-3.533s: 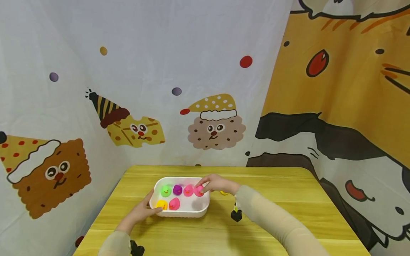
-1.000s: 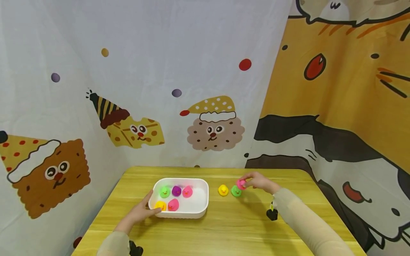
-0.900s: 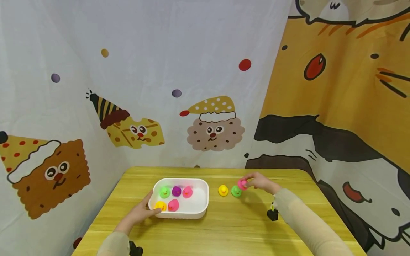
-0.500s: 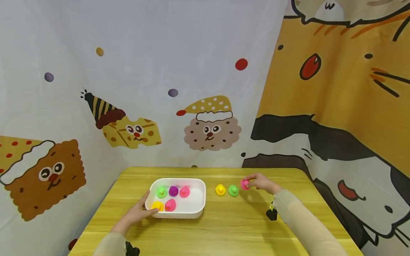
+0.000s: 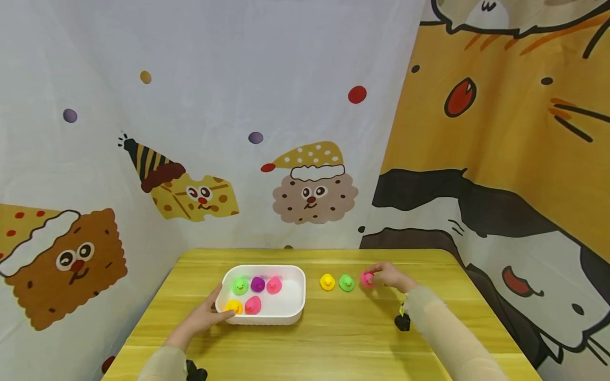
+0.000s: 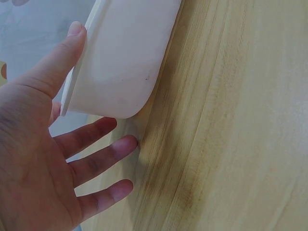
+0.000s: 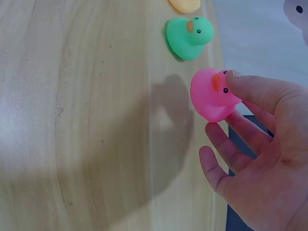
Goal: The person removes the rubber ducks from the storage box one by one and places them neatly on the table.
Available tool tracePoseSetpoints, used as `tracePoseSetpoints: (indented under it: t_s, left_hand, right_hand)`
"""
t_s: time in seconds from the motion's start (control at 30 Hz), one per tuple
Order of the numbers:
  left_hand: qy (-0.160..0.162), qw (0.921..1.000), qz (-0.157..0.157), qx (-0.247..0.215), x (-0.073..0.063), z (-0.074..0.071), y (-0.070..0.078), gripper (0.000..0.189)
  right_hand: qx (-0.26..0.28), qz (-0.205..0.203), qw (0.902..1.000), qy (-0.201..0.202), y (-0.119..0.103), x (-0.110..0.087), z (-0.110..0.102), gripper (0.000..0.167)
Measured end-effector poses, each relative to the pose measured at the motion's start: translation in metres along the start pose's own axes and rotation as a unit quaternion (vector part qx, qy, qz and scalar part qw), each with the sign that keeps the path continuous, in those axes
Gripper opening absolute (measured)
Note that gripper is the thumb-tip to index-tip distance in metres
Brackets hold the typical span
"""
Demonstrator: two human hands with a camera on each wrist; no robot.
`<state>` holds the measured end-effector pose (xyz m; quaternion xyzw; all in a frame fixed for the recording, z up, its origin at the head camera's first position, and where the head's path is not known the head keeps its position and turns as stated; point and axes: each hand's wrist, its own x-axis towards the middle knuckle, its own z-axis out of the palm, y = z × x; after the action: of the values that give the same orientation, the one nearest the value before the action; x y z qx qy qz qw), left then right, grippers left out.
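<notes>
Low over the right part of the table, my right hand (image 5: 388, 276) pinches a pink rubber duck (image 7: 211, 94) between thumb and fingers; its lower fingers are spread apart. A green rubber duck (image 5: 346, 283) and a yellow rubber duck (image 5: 327, 282) stand in a row to its left. My left hand (image 5: 206, 316) holds the left end of a white plastic tray (image 5: 281, 319), thumb along the rim and other fingers at the end wall. Inside are a green duck (image 5: 240, 286), a purple duck (image 5: 258, 284), two pink ducks (image 5: 274, 285) and a yellow duck (image 5: 233, 306), partly behind the thumb.
The wooden table (image 5: 333, 338) carries the tray left of centre and the row of ducks to its right. Behind it hangs a white cloth (image 5: 214, 79) printed with cartoon figures. A black wrist device (image 5: 402, 321) shows below the right sleeve.
My right hand has lifted a pink duck out of the tray, carried it right past the green duck and lowered it toward the table. My left hand has stayed at the tray.
</notes>
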<state>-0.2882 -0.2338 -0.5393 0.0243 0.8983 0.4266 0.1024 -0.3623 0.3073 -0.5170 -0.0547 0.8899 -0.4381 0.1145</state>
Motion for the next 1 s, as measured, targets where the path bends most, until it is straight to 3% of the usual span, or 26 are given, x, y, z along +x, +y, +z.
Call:
tracePoseSetpoints:
  t_s: [0.47,0.8,1.0]
  left_hand:
    - [-0.001,1.0,-0.007,0.003,-0.001,-0.001,0.003,0.104]
    - [0.003,1.0,-0.009,0.001,0.0,0.001,0.003,0.104]
    - [0.0,0.9999,-0.01,-0.004,0.0,0.0,0.003,0.104]
  right_hand:
    - [-0.005,-0.006,0.9999,0.007,0.011,0.003,0.012,0.036]
    - [0.042,-0.026,0.9987,-0.014,0.019,0.002,0.016,0.037]
    - [0.007,-0.037,0.9993,-0.004,0.017,0.002,0.016,0.038]
